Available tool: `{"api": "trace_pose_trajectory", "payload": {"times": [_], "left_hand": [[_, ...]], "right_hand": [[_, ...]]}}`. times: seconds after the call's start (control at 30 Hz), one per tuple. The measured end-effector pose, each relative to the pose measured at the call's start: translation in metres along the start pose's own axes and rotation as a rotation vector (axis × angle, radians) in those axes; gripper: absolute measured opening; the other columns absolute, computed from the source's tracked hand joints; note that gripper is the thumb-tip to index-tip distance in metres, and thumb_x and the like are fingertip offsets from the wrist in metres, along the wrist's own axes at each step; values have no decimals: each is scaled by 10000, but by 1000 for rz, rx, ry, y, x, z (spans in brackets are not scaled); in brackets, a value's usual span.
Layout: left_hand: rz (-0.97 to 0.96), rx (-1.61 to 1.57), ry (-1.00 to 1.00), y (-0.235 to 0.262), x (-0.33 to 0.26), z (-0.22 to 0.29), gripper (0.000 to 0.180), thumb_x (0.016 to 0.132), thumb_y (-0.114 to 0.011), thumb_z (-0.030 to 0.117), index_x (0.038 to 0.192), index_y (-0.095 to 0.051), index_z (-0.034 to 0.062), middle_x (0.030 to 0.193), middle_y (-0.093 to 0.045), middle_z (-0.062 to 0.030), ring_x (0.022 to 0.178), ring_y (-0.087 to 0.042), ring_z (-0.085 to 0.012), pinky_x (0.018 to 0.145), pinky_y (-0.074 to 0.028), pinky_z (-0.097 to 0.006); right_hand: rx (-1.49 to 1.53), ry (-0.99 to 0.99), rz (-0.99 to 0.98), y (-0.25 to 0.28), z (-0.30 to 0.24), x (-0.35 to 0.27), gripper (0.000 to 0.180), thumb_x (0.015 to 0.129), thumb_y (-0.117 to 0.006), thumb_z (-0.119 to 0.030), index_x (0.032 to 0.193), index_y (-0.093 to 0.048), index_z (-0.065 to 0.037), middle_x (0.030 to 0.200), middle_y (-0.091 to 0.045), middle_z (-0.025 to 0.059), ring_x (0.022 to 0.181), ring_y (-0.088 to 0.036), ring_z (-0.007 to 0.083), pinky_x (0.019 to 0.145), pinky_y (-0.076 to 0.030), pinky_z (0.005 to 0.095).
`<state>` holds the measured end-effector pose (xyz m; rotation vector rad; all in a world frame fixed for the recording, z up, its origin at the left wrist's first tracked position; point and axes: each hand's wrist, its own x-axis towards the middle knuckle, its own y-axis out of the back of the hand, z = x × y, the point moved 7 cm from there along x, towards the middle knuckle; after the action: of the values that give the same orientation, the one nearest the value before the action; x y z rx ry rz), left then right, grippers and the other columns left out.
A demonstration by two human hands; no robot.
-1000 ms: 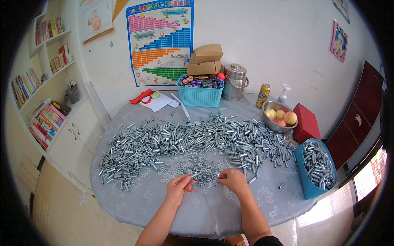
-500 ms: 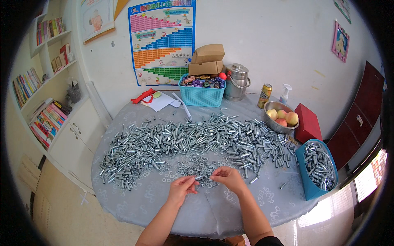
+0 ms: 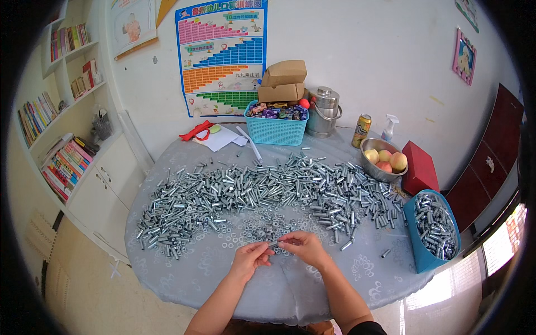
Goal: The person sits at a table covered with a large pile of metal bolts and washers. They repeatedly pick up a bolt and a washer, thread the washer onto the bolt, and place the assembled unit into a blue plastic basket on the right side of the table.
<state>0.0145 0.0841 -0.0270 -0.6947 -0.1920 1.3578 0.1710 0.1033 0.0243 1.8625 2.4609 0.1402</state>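
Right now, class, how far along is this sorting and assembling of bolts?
Done: a blue bin at the right table edge holds many metal pieces. In hand: the left hand and right hand meet on one small bolt. Left: a wide heap of bolts and loose washers across the table.

**Boxes, a Can and Posters Far From the Hands**

Two brown cardboard boxes [image 3: 283, 82] sit stacked on a blue basket, far past the hands. A yellow can [image 3: 363, 130] and a white spray bottle [image 3: 389, 127] stand beyond and right. A red box [image 3: 420, 167] lies farther right. A colourful poster [image 3: 221, 56] hangs on the wall behind.
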Motion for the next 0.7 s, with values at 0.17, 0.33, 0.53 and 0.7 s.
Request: {"api": "trace_pose_trajectory", "payload": {"times": [0.17, 0.33, 0.53, 0.7], "left_hand": [[2, -7, -17, -2, -1, 2, 205, 850, -581, 125, 972, -592, -39, 831, -631, -145, 585, -557, -102, 543, -523, -272], [9, -2, -31, -1, -1, 2, 188, 844, -591, 129, 953, -603, -24, 831, -632, -142, 584, -555, -100, 543, -521, -272], [8, -1, -27, -1, 0, 2, 186, 841, -595, 132, 947, -605, -21, 829, -632, -138, 584, -555, -101, 542, -520, -273], [9, 6, -25, 1, 0, 2, 195, 841, -594, 134, 952, -600, -27, 825, -632, -139, 584, -555, -105, 541, -520, -273]], "right_hand": [[-471, -11, 64, 26, -14, -6, 216, 730, -679, -179, 924, -666, -84, 785, -650, 70, 687, -603, 165, 632, -467, 271], [-741, -56, -20, 34, -3, -11, 217, 671, -683, -169, 874, -666, -96, 777, -652, 76, 727, -627, 224, 644, -483, 320], [-786, -64, -54, 28, 9, -7, 275, 667, -716, -180, 908, -655, -62, 786, -645, 77, 698, -606, 180, 629, -469, 282], [-438, 40, 99, 26, -18, -5, 214, 715, -693, -168, 896, -653, -60, 801, -643, 66, 691, -602, 171, 599, -466, 275]]}}
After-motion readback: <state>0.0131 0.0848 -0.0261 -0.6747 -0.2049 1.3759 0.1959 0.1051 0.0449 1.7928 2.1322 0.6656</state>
